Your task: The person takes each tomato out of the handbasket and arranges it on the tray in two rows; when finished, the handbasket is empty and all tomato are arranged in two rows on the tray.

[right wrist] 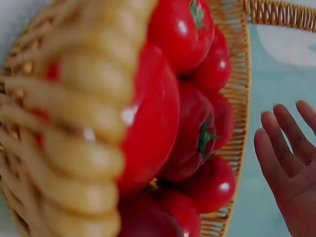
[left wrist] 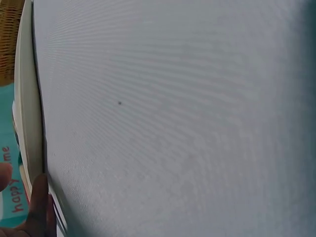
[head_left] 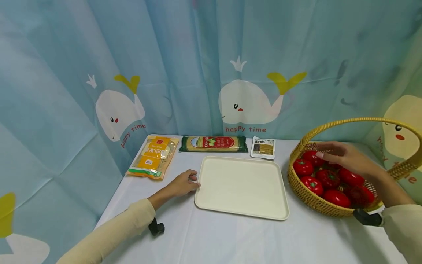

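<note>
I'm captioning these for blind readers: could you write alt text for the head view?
A person's right hand hovers over red tomatoes in a wicker basket, the left hand at the left edge of a cream tray. Behind the tray lie a long green packet and a small white pouch, with a yellow packet farther left, before a whale-print curtain.

Tomatoes (head_left: pixel 329 179) are red; tray (head_left: pixel 244 185), cream; curtain (head_left: pixel 178 44), whale-printed blue.

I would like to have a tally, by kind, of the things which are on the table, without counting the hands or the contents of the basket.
Packets: 3 (yellow packet, green packet, white packet)
Tray: 1
Basket: 1
Total: 5
</note>
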Available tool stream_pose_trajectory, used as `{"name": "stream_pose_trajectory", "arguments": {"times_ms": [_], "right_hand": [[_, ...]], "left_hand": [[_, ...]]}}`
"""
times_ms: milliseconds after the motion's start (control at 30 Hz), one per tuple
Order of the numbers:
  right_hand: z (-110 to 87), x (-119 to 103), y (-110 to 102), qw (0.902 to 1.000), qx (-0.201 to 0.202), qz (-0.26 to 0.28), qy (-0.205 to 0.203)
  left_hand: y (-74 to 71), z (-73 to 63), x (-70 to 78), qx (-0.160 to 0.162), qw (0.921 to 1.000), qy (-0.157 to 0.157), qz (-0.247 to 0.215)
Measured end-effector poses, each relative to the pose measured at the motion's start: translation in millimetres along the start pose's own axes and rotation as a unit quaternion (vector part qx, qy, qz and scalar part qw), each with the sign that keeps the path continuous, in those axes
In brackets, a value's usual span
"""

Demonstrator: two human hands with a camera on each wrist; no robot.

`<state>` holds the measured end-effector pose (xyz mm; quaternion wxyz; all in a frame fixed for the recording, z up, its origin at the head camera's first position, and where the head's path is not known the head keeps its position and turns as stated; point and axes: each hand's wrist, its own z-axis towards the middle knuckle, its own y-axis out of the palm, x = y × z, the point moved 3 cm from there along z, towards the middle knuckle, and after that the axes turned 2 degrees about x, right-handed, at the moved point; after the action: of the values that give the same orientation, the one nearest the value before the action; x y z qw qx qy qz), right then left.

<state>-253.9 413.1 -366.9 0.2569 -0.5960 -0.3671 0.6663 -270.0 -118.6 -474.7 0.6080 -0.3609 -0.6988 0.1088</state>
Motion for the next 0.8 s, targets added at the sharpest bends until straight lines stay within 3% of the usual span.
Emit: {"name": "stream_pose_trajectory", "arguments": {"times_ms": [300, 567, 800], "right_hand": [[6.8, 8.1, 4.2, 0.9998, -0.015, -0.002, 0.012], [8.1, 8.9, 14.9, 0.9979, -0.061, 0.019, 0.014], [11.5, 9.2, 18.2, 0.9973, -0.073, -0.007, 0.005]], "left_hand": [[2.4, 3.3, 0.4, -0.005, 0.9991, -0.015, -0.04], [7.1, 8.8, -2.3, -0.014, 0.9974, -0.017, -0.069], [6.0, 11.8, -2.5, -0.014, 0.9966, -0.021, -0.079]]}}
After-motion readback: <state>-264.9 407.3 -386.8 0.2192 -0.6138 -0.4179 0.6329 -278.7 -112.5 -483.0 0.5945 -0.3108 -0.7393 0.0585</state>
